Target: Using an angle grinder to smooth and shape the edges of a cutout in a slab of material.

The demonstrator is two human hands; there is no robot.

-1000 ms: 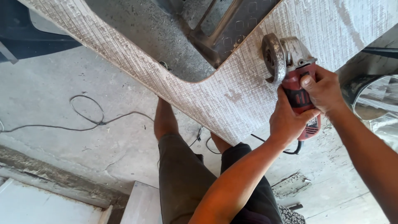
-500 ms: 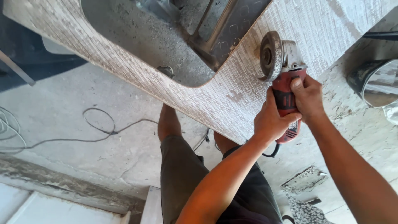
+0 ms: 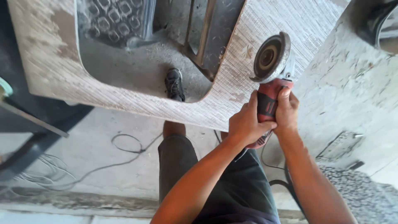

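Note:
A red angle grinder (image 3: 268, 103) with a round grey disc (image 3: 270, 57) is gripped by both my hands. My left hand (image 3: 245, 123) wraps the grinder's body from the left, and my right hand (image 3: 287, 111) holds it from the right. The disc rests against the right part of a pale, scratched slab (image 3: 232, 89) that has a large rounded cut-out. Through that cut-out I see my foot in a dark shoe (image 3: 174, 84) on the dusty ground.
A black cable (image 3: 124, 146) loops over the concrete floor at the left. A dark metal frame (image 3: 33, 137) stands at the far left. A patterned mat (image 3: 116, 18) and metal bars (image 3: 207, 33) lie under the slab. A speckled stone piece (image 3: 360, 191) lies at the lower right.
The view has swung, so the slab and its cut-out sit more to the left and lower. Both hands stay on the grinder, whose disc is still on the slab's right part.

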